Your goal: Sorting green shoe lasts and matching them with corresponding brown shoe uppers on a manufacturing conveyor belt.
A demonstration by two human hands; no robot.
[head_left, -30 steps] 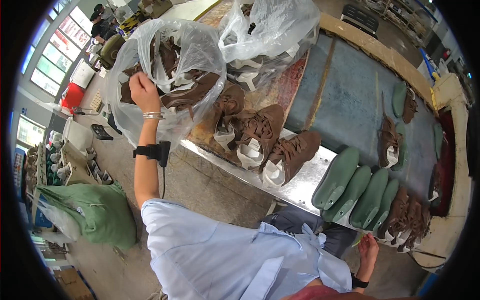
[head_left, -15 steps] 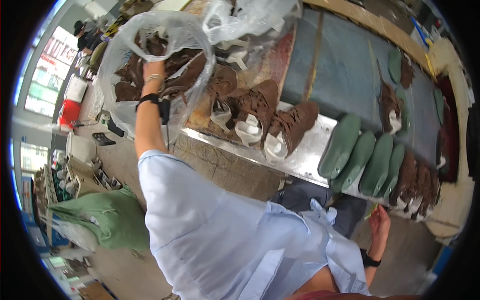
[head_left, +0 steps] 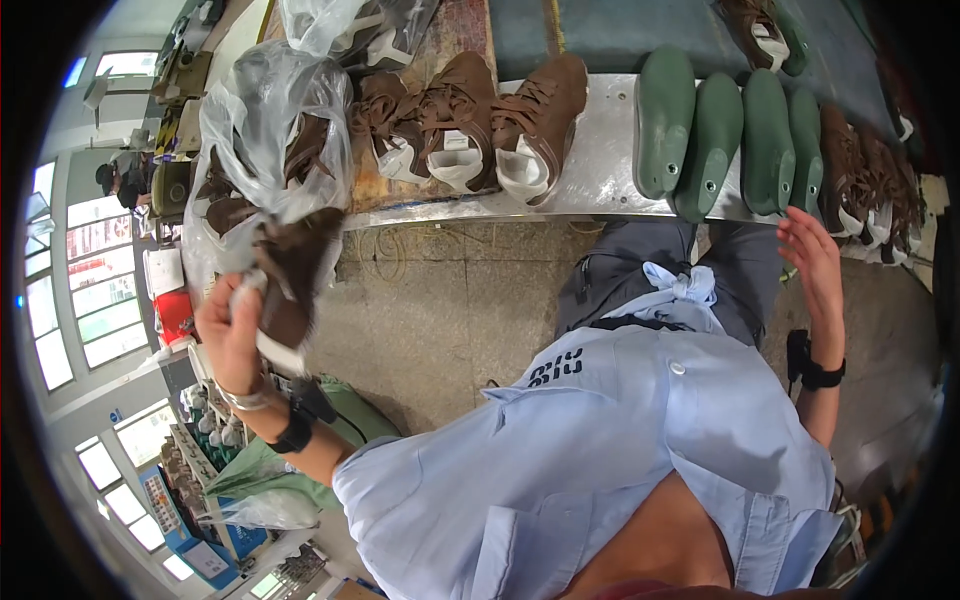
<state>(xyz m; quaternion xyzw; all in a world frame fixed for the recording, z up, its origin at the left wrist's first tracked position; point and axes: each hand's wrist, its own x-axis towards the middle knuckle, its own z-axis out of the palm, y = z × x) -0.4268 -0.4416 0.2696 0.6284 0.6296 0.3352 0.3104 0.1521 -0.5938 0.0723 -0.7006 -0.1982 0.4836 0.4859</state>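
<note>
**One Shoe in Hand, Three Lined Up on the Bench**

A worker in a light blue shirt [head_left: 590, 420] grips a brown shoe [head_left: 300, 265] in the left hand [head_left: 230, 335] at 9 o'clock, fingers closed on a pale part of it. The shoe, blurred, tilts just in front of a clear plastic bag [head_left: 265, 85] at 10 o'clock; whether the two touch cannot be told. At 3 o'clock the right hand [head_left: 820, 262] has its fingers loosely bent, their tips close to the row of lasts; a sliver of yellowish green shows by the palm, but whether it is held cannot be told.

The step in hand appears to be handling a single shoe beside the bag. The next move would seem to call for a secure hold on the pale part and a path free of loose plastic.

By count: one shoe held; three brown shoes [head_left: 555, 100] side by side at 12 o'clock along the bench [head_left: 605, 140]; four green lasts [head_left: 665, 120] in a row at 2 o'clock. Between 1 and 2 o'clock lie one further shoe [head_left: 742, 15] and one further last [head_left: 795, 45]. Bags number two, the second bag [head_left: 318, 20] at 11 o'clock; the shoes inside the nearer one overlap too much to count, as does the brown cluster [head_left: 843, 165] beyond the lasts.
</note>
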